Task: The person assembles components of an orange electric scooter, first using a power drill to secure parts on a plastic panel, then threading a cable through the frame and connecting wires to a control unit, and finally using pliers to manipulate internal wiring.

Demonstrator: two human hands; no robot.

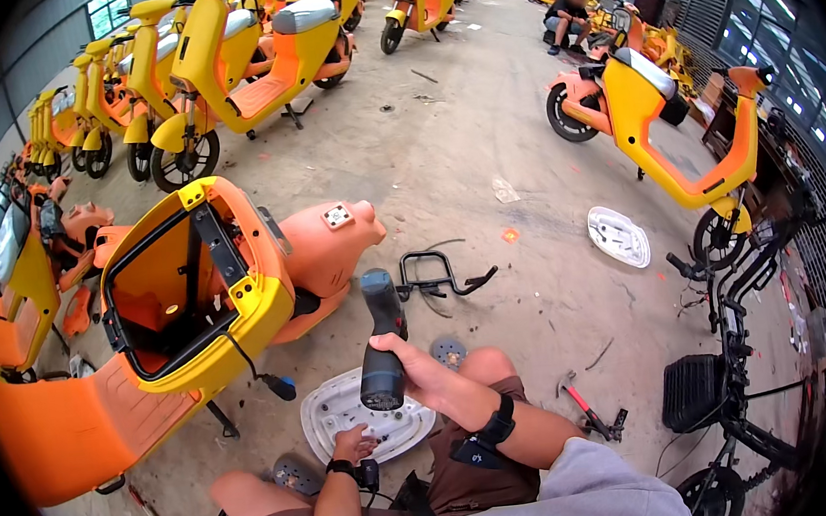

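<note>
My right hand [423, 367] is wrapped around a dark blue-grey cordless power driver [381, 377], held up in front of my knees. Below it on the floor lies a white scooter seat [322, 401], its hollow underside facing up with small fittings inside. My left hand [353, 445] reaches over the near part of this underside, fingers partly spread at its surface. Whether a small part touches those fingertips is too fine to see. Close on the left stands an orange and yellow scooter [274, 300], its seat opening uncovered and a cable with a dark plug [280, 386] hanging from it.
A bent black metal rack [427, 274] lies ahead. To my right are a red-handled hammer [574, 393] and a stripped black scooter frame [729, 329]. Another white seat [618, 237] lies near a yellow scooter [652, 129]. Rows of scooters [260, 85] and a seated person [567, 20] are farther off.
</note>
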